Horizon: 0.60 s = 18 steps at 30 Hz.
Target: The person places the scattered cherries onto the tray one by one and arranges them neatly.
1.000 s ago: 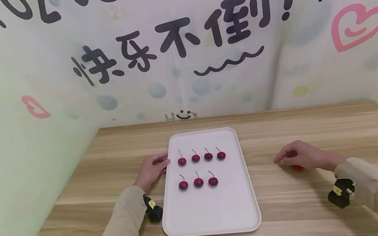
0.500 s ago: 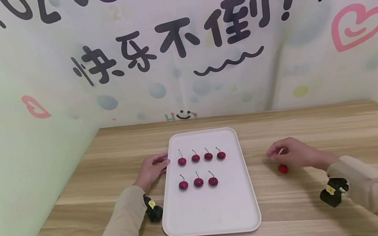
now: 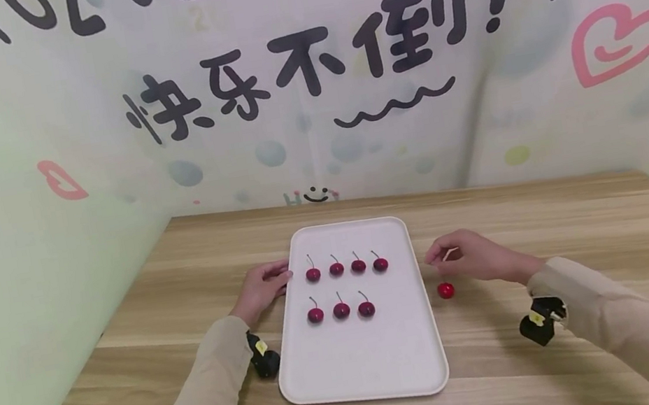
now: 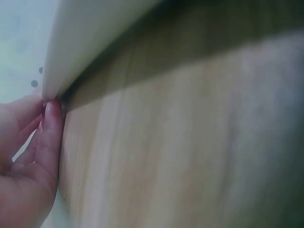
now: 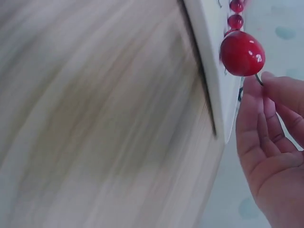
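Observation:
A bright red cherry (image 3: 446, 291) hangs by its stem from my right hand (image 3: 473, 255), just off the tray's right edge. In the right wrist view, the thumb and fingertips (image 5: 266, 80) pinch the thin green stem, and the cherry's glossy body is free of the hand. My left hand (image 3: 262, 290) grips the left rim of the white tray (image 3: 363, 366), its fingertips (image 4: 53, 107) right at the edge in the left wrist view. On the tray, one row of several cherries (image 3: 336, 269) lies above a second row of three cherries (image 3: 341, 311), stems pointing away.
The tray lies on a wood-grain table (image 3: 557, 222). A printed cloth backdrop (image 3: 297, 108) with black lettering stands behind the table. Each sleeve carries a small black wrist camera, one being the right wrist camera (image 3: 537, 322).
My right hand has lifted the cherry and moved left with it, from the table on the right to beside the tray's right rim. The left hand and the tray have stayed put.

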### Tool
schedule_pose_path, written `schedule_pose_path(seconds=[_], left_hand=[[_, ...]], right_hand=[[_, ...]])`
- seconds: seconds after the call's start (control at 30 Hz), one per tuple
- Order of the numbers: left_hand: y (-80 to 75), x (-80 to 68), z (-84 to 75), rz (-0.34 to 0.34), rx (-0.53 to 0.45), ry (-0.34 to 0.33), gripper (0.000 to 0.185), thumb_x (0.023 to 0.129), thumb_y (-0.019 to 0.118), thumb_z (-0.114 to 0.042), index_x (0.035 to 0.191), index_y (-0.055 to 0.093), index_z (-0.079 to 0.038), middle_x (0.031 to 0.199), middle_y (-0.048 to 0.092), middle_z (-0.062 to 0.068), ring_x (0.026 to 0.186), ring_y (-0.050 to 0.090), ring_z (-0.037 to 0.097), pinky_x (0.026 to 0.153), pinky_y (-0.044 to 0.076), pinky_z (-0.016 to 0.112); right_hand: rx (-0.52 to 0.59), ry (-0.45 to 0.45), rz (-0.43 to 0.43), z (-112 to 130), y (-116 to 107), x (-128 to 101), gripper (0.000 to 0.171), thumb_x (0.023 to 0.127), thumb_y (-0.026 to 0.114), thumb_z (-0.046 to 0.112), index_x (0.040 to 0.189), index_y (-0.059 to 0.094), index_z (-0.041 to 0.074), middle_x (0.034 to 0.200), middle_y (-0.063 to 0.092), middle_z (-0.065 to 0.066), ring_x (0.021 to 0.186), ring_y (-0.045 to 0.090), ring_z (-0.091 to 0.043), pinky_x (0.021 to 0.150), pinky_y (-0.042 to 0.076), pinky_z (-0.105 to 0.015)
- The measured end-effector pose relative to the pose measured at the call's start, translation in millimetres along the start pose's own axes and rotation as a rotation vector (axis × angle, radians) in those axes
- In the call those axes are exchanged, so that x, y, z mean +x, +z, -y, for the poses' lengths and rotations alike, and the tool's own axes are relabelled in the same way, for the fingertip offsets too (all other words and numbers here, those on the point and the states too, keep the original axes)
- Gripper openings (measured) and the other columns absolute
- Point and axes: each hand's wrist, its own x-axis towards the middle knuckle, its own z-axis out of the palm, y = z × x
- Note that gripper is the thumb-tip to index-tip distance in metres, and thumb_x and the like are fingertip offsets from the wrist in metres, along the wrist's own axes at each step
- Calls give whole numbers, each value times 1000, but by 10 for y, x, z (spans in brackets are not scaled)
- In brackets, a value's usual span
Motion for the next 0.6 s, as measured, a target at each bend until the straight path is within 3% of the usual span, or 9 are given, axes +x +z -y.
schedule_pose_path(seconds=[0.17,0.6], left_hand=[[0,15,6,-2,-10,0,35,87,56,-12,121,52,-3,114,56,15,95,57,21,76,51,26],[-2,17,24,-5,-8,7,36,87,56,-12,122,52,-3,113,57,15,95,57,21,76,51,26]], right_hand=[[48,18,18,101,86,107,16,81,62,5,95,61,-5,81,59,-6,71,57,-16,64,52,-24],[101,11,66,252,356,318,17,82,61,2,97,61,-5,80,59,-6,69,60,-16,66,53,-26]])
